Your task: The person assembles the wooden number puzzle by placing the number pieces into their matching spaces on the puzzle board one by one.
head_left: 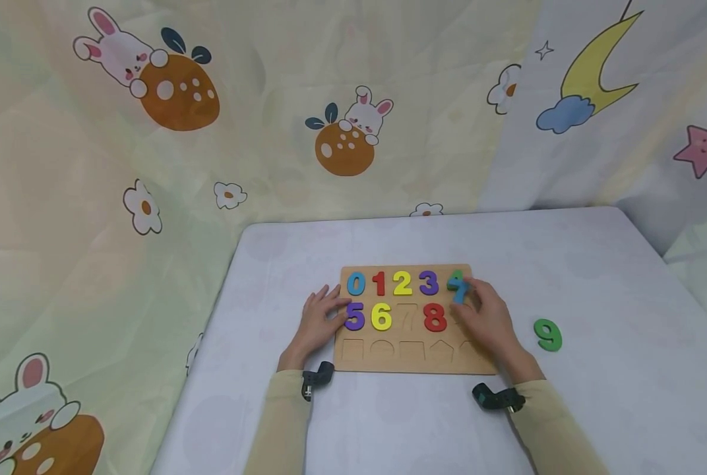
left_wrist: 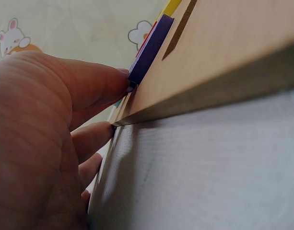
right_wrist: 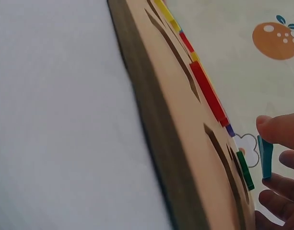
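Observation:
A wooden number board (head_left: 362,361) lies on the table with coloured digits in its recesses. My right hand (head_left: 491,320) pinches a blue number 7 (head_left: 459,289) between thumb and fingers, above the board and partly over the green 4 (head_left: 454,277). In the right wrist view the blue 7 (right_wrist: 265,157) is apart from the board. At the board's left edge rests my left hand (head_left: 316,323), fingers fairly straight, its tips touching the purple 5 (head_left: 355,318) and the board's edge. The 7-shaped recess (head_left: 406,317) between the yellow 6 (head_left: 381,316) and red 8 (head_left: 434,317) holds no piece.
A green 9 (head_left: 548,335) lies on the table right of the board. The 0 (head_left: 356,284), 1 (head_left: 379,284), 2 (head_left: 402,283) and 3 (head_left: 429,283) fill the top row. Shape outlines (head_left: 382,349) run along the bottom. A patterned curtain (head_left: 258,132) hangs behind the table.

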`<state>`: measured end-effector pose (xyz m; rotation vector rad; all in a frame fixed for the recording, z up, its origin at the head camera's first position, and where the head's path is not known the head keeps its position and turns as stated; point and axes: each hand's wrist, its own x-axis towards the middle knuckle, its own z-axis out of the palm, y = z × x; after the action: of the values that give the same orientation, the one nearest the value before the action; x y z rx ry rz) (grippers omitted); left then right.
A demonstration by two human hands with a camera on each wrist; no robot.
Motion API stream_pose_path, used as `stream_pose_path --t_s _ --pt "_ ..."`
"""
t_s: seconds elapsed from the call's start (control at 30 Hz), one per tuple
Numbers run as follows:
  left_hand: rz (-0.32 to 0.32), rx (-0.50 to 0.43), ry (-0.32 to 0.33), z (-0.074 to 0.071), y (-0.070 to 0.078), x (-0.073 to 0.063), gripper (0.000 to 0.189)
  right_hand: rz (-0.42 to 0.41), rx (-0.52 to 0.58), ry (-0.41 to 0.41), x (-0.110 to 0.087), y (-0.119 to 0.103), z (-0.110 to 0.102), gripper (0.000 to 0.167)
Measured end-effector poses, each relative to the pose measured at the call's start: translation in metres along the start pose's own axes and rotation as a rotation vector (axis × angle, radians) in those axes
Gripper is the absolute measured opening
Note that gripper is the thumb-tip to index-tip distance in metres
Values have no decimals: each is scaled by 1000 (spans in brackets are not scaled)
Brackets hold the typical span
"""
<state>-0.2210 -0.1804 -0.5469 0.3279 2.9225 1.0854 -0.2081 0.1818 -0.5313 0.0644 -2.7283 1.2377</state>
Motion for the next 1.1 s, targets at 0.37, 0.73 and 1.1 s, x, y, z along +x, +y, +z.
stream_pose_path --t_s 0.37,0.73,1.1 --pt "3 -6 -3 1 0 0 31 3 2 18 -7 -8 12 61" --pt "2 -7 -6 1 -2 -1 31 27 22 -1 -12 -12 24 64" --pt "2 3 -2 2 -1 -2 32 -14 -17 31 -16 -22 27 62"
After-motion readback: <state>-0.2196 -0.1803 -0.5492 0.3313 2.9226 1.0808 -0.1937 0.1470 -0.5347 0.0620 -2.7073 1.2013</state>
